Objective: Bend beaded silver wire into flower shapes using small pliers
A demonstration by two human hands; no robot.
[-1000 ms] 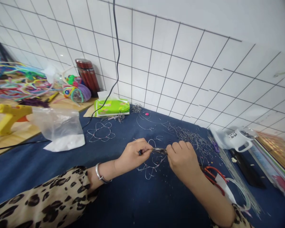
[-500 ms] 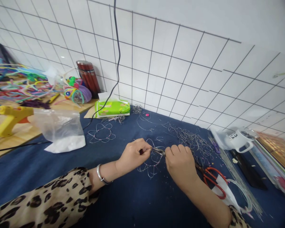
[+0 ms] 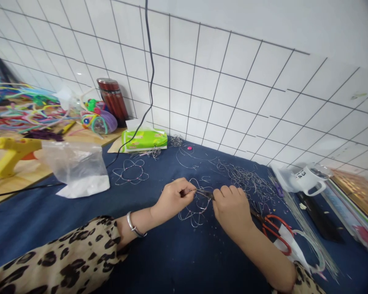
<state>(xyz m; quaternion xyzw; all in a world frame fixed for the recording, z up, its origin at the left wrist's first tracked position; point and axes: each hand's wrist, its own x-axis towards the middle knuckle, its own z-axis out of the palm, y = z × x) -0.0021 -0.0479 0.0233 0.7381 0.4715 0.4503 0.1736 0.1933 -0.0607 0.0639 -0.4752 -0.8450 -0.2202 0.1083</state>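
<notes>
A flower-shaped loop of thin wire with small pink beads [image 3: 199, 211] hangs or lies below my two hands. Pinched fingers of my left hand [image 3: 174, 198] hold a bit of this wire. My right hand [image 3: 231, 206] is wrapped round a pair of pliers [image 3: 206, 194], whose dark jaws point left and meet the wire at my left fingertips. The plier handles are hidden in my palm. To the left, a similar beaded wire flower [image 3: 131, 171] lies flat on the blue cloth [image 3: 178, 257].
Red-handled scissors [image 3: 277, 232] lie by my right forearm. Behind them are tangled wire scraps [image 3: 248, 179] and a white mug [image 3: 313, 179]. At left are a plastic bag [image 3: 82, 171], a yellow glue gun [image 3: 14, 155], a green tissue pack [image 3: 144, 139] and a thermos [image 3: 113, 102].
The plier jaws have turned slightly at the wire, and the wire flower has shifted a little. Both hands stay almost in place.
</notes>
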